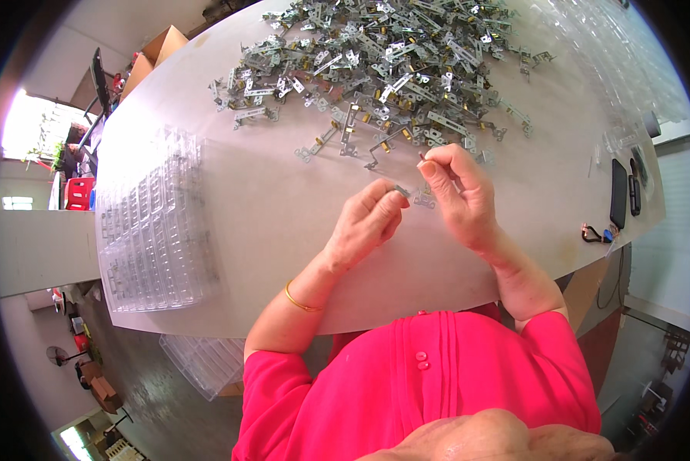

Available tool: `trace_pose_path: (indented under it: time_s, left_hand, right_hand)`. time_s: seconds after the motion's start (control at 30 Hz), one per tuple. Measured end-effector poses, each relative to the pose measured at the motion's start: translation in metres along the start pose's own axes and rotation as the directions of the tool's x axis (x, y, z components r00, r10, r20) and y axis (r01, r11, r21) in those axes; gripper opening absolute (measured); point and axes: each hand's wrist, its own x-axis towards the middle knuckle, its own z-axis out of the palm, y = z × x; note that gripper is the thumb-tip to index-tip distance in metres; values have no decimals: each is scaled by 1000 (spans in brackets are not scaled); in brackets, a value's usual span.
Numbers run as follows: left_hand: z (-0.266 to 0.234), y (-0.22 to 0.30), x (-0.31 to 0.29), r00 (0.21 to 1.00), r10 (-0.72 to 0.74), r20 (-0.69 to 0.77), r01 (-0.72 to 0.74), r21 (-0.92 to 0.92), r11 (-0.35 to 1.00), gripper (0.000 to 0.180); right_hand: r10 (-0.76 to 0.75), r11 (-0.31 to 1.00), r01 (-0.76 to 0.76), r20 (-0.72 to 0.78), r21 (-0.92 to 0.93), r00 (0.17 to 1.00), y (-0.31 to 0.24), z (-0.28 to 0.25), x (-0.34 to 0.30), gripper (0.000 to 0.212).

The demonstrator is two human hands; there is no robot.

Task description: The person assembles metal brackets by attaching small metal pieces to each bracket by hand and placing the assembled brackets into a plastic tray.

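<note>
My left hand [369, 219] is above the near middle of the table, thumb and forefinger pinched on a small metal bracket [401, 190]. Close by on the right, my right hand [465, 201] is also closed in a pinch; a tiny dark reddish tip shows at its fingers, too small to name. Between the hands, a silvery metal piece [425, 203] appears near the tabletop, partly hidden by my right hand. Just beyond them spreads a large heap of metal brackets [391, 77], several with yellow parts. A few loose brackets [318, 144] lie along its near edge.
Stacked clear plastic trays [156, 230] cover the table's left side; more clear plastic trays [629, 54] lie at the far right. A black case [618, 194] and blue-and-black pliers [597, 234] rest near the right edge. Another clear tray [202, 365] is below the table's near-left edge.
</note>
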Motion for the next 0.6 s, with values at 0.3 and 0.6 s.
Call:
trace_pose_path:
  time_s: [0.3,0.6]
  left_hand:
    - [-11,5,2,979,-195,51,184,-618,764,28]
    - [-15,-2,2,984,-173,47,167,-587,792,28]
  right_hand:
    - [248,967,-256,188,19,951,2,3,-6,6]
    - [242,970,-239,183,-40,953,-1,4,-4,5]
